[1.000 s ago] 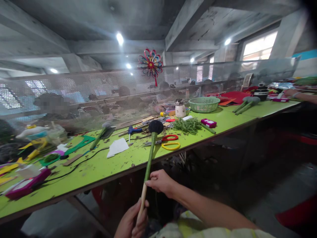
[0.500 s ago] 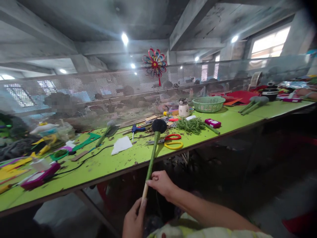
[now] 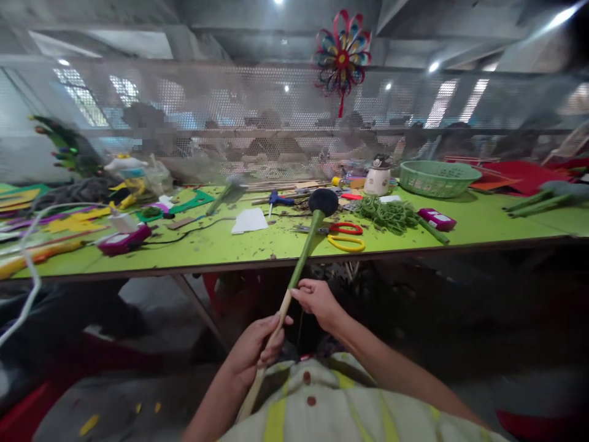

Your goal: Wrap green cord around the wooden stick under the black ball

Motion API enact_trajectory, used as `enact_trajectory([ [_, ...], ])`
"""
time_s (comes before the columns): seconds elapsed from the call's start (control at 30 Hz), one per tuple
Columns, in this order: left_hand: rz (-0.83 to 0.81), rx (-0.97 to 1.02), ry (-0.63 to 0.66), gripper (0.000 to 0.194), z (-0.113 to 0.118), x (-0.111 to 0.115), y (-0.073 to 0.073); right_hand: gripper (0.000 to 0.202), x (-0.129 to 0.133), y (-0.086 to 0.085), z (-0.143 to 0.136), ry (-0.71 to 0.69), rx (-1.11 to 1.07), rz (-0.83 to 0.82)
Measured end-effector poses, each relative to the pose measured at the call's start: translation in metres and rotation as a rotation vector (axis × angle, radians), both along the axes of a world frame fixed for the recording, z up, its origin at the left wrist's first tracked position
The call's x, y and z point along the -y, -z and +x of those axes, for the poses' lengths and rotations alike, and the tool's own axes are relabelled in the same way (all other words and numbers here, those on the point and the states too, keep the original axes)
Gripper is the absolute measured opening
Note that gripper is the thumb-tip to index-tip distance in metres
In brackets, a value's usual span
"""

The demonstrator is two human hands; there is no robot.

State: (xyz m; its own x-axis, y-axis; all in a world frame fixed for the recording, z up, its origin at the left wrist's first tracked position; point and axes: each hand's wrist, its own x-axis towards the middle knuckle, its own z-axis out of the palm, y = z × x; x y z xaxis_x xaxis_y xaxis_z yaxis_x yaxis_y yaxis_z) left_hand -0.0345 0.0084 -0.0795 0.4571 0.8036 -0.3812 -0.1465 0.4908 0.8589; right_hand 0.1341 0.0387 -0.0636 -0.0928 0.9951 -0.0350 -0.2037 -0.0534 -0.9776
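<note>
So the person's got a long, slim stick (image 3: pixel 306 247) slanting up and away, held just in front of the tabletop (image 3: pixel 216 255). The left hand (image 3: pixel 258 345) is wrapped around the bare, pale, woody-looking lower part, and the right hand (image 3: pixel 319 303) pinches it between thumb and finger, right about where the smooth green covering starts. Up top there's a round, dark, fuzzy-looking head (image 3: pixel 323 201), kinda like a pom-pom. Behind it sit metal-bladed scissors with loopy handles (image 3: pixel 348 244), one red, one yellow. Next to those: a tangled heap of stringy green strands (image 3: pixel 389 215), and farther back a round, pale-green basket (image 3: pixel 439 183) with a perforated wall.
</note>
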Motion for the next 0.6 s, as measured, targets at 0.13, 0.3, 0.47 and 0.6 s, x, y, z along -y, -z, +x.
enact_trajectory([
  [0.13,0.036,-0.048,-0.001,0.040,0.003,0.000,0.000,0.030,0.001,0.004,-0.001,0.041,-0.004,0.038],
  [0.3,0.178,-0.210,-0.169,0.030,0.005,0.010,-0.002,0.030,0.001,0.010,-0.006,0.080,0.000,0.053],
  [0.47,0.250,-0.243,-0.244,0.026,0.000,0.016,-0.002,0.028,0.002,0.013,-0.006,0.066,0.010,0.060],
  [0.6,0.153,-0.148,-0.111,0.034,-0.003,0.011,-0.001,0.027,0.002,0.012,-0.002,0.020,-0.018,0.040],
])
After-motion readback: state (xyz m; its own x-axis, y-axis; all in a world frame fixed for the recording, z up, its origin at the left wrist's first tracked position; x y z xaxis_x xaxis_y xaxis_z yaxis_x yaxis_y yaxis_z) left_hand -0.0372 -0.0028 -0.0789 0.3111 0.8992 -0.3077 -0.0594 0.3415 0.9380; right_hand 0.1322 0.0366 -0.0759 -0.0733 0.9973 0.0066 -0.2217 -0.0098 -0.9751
